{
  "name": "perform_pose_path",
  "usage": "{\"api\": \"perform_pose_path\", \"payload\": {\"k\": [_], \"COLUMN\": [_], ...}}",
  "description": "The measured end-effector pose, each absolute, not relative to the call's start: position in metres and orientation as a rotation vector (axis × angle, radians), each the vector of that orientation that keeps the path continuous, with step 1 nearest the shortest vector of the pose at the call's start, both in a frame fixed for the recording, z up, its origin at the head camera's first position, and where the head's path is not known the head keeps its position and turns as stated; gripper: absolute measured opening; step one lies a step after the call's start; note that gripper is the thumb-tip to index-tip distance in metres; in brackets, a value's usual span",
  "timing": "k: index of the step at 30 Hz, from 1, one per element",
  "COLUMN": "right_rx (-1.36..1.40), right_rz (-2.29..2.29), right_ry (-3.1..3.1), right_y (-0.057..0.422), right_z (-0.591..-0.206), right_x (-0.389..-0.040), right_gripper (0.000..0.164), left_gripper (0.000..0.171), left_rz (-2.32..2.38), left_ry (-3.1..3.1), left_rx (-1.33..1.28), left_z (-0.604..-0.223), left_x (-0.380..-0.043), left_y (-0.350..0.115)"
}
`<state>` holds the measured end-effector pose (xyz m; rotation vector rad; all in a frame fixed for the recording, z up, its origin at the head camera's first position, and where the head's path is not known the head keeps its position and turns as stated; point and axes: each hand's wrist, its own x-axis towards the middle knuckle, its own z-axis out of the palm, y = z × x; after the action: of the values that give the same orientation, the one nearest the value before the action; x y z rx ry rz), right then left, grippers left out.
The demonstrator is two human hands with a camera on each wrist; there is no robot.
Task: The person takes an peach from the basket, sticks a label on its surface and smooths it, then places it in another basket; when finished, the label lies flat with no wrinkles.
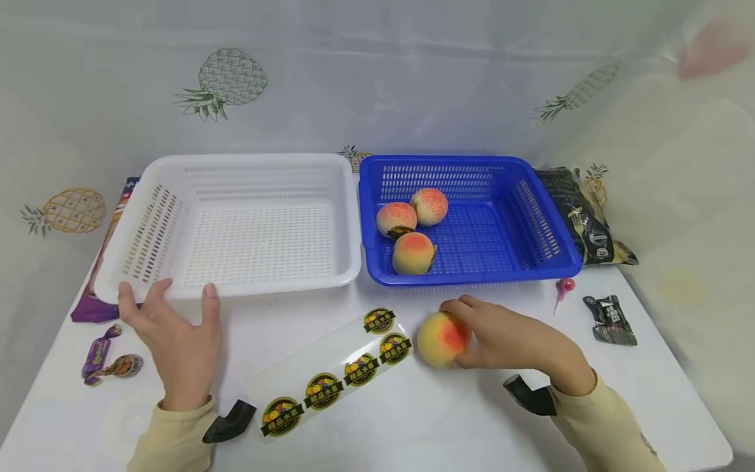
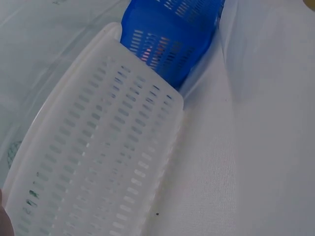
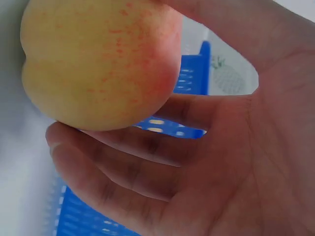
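My right hand (image 1: 507,337) holds a yellow and red peach (image 1: 439,341) over the white table, just in front of the blue basket. In the right wrist view the thumb and fingers curl around this peach (image 3: 98,64), while the palm is bare. My left hand (image 1: 183,347) has its fingers spread, with the fingertips at the front rim of the white basket (image 1: 271,285). Three more peaches lie inside the blue basket (image 1: 472,278), the front one (image 1: 413,254) nearest its rim. A dark label shows on the left peach (image 1: 395,217).
Between the hands lies a clear sheet of round fruit stickers (image 1: 323,391). Wrapped candies (image 1: 97,354) are at the left, and a pink lollipop (image 1: 565,286) and black candy packet (image 1: 612,320) at the right. A dark snack bag (image 1: 584,223) stands beside the blue basket.
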<state>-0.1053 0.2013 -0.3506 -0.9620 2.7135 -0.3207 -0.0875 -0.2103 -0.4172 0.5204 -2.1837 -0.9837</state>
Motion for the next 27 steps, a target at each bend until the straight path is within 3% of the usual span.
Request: {"api": "perform_pose_path", "payload": {"k": [16, 22, 27], "right_rx": [-0.853, -0.816, -0.875], "right_rz": [-0.363, -0.329, -0.319], "right_ry": [2.727, 2.842, 2.958], "right_y": [0.206, 0.207, 0.199], "right_z": [-0.359, -0.351, -0.341], "right_x": [-0.101, -0.098, -0.094], "right_gripper": [0.071, 0.079, 0.069], "left_gripper": [0.063, 0.039, 0.053], "left_rz": [-0.817, -0.697, -0.551], "left_ry": [-2.268, -2.653, -2.995], "left_rx": [0.464, -0.062, -0.483], "left_z": [-0.394, -0.385, -0.398], "left_x": [-0.073, -0.061, -0.071], "left_y": [-0.200, -0.154, -0.114]}}
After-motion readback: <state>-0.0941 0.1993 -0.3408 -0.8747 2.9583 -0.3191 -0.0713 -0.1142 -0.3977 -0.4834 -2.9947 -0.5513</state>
